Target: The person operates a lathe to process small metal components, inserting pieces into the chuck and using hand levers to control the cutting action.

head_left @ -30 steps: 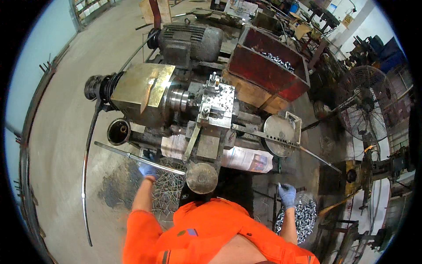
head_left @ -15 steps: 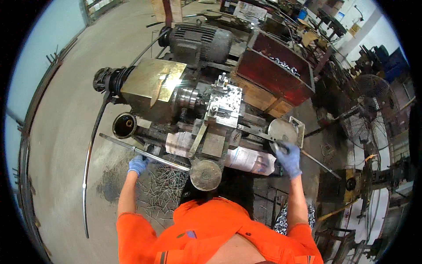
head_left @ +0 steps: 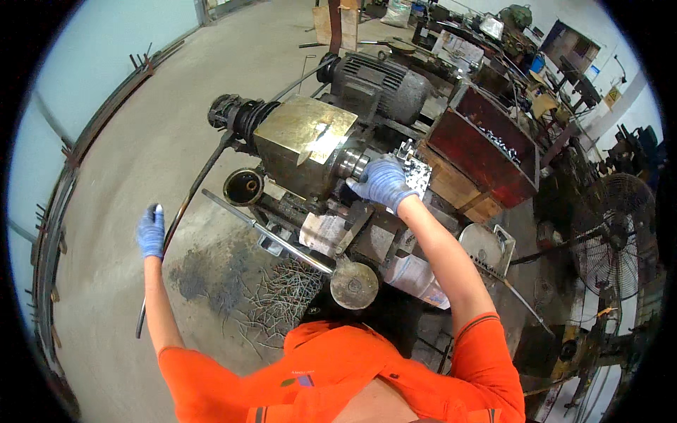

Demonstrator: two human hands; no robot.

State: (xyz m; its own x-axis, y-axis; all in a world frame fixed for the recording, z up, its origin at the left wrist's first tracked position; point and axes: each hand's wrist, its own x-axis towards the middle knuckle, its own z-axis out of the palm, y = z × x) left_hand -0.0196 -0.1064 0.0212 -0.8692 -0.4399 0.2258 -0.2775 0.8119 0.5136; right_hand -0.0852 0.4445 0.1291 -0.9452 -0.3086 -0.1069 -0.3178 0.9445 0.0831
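Note:
My right hand (head_left: 385, 185), in a blue knitted glove, reaches over the small lathe-like machine between its round metal chuck (head_left: 350, 163) and the chip-covered slide block (head_left: 417, 175). Its fingers curl at the chuck's end; whatever they hold is too hidden to make out. Off to the left, my gloved left hand (head_left: 150, 233) is raised with its fingers stretched out. It is beside the long dark lever (head_left: 192, 192), which slants down from the pulley end and passes by my wrist. Whether the hand touches the lever is unclear.
A red metal bin (head_left: 486, 151) with small metal parts stands behind the machine, right of the motor (head_left: 381, 86). Nearer me are a long steel bar (head_left: 282, 243), a round plate (head_left: 355, 285) and a heap of thin rods (head_left: 285, 296). A fan (head_left: 613, 233) stands right.
My right hand has left the lever at the machine's right and moved up to the chuck. My left hand has gone outward and up, towards the long dark lever. The view has shifted left.

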